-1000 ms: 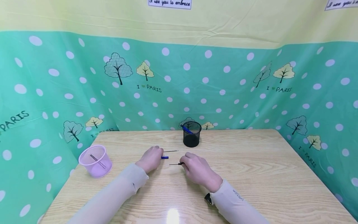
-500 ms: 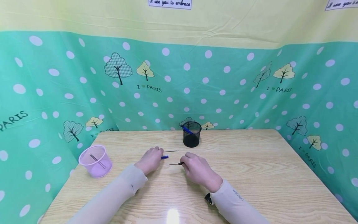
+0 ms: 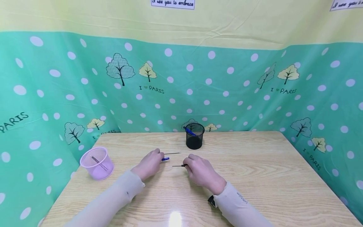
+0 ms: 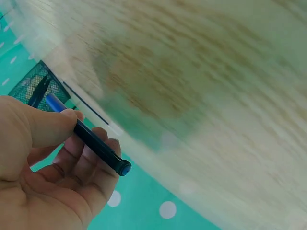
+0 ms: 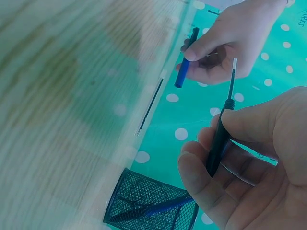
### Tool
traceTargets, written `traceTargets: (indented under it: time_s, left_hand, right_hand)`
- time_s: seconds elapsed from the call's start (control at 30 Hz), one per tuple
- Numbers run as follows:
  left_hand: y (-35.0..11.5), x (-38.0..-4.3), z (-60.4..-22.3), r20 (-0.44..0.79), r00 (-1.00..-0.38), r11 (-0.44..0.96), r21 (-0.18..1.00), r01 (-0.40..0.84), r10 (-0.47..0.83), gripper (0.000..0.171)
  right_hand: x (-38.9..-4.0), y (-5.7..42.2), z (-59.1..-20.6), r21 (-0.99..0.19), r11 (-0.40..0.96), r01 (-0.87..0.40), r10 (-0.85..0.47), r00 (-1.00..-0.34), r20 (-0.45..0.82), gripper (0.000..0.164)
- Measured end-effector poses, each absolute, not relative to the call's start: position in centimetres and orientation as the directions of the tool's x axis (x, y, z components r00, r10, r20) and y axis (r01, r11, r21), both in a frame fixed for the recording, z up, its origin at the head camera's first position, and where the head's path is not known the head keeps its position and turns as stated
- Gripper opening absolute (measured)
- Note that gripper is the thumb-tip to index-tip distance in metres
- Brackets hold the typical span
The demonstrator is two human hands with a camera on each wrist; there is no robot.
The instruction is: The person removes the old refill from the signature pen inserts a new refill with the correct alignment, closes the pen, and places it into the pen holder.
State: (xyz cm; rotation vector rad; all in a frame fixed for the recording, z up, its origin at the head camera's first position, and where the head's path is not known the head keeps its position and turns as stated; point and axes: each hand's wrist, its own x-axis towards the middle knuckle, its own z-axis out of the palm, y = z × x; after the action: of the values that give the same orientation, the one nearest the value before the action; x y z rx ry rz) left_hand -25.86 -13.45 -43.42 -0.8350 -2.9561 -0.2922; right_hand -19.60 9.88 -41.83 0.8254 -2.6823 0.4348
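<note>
My left hand (image 3: 150, 162) pinches a blue and black pen barrel (image 4: 98, 144) between thumb and fingers. Its blue end (image 3: 166, 159) points right in the head view. Opposite it, my right hand (image 3: 201, 171) holds a black pen grip section (image 5: 219, 143), from which a thin refill (image 5: 233, 82) with a pale end sticks out to the left. A second, loose refill (image 3: 173, 153) lies on the table just beyond the left fingers, and the right wrist view shows all of its dark tube (image 5: 150, 106).
At the back middle stands a black mesh pen holder (image 3: 194, 143) with a blue pen (image 3: 189, 131) leaning in it. A lilac pen holder (image 3: 97, 174) at the left edge contains thin dark rods (image 3: 99, 163). Behind the wooden table (image 3: 255, 176) hangs a dotted green curtain (image 3: 232, 104).
My left hand has drawn slightly left with the pen barrel, widening the gap to the right hand. The right hand and the loose refill stay where they were.
</note>
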Motion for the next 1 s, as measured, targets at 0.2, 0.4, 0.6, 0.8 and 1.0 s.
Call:
traceTargets:
  time_s: [0.2,0.4,0.6,0.8,1.0]
  left_hand:
    - [-13.6,-25.2,-42.9,0.138,-0.835,0.822,0.15,0.549,0.532,0.023]
    - [-13.7,-24.7,-42.6,0.183,-0.825,0.811,0.162,0.562,0.535,0.026]
    - [-14.1,-24.3,-42.3,0.212,-0.82,0.804,0.175,0.568,0.532,0.031]
    - [-14.8,-24.0,-41.8,0.248,-0.822,0.803,0.199,0.561,0.513,0.027]
    - [-15.4,-23.7,-41.4,0.264,-0.808,0.786,0.208,0.582,0.527,0.025]
  right_hand:
    - [-19.6,9.9,-42.0,-0.194,0.792,-0.579,-0.49,-0.792,0.363,0.009]
    - [-19.7,9.9,-42.1,-0.195,0.792,-0.578,-0.488,-0.793,0.364,0.009]
    - [-19.7,9.9,-42.0,-0.196,0.79,-0.581,-0.488,-0.789,0.373,0.009]
    - [-19.7,9.9,-41.9,-0.198,0.792,-0.578,-0.481,-0.79,0.381,0.01]
    - [-19.7,10.0,-41.7,-0.201,0.793,-0.575,-0.479,-0.793,0.377,0.01]
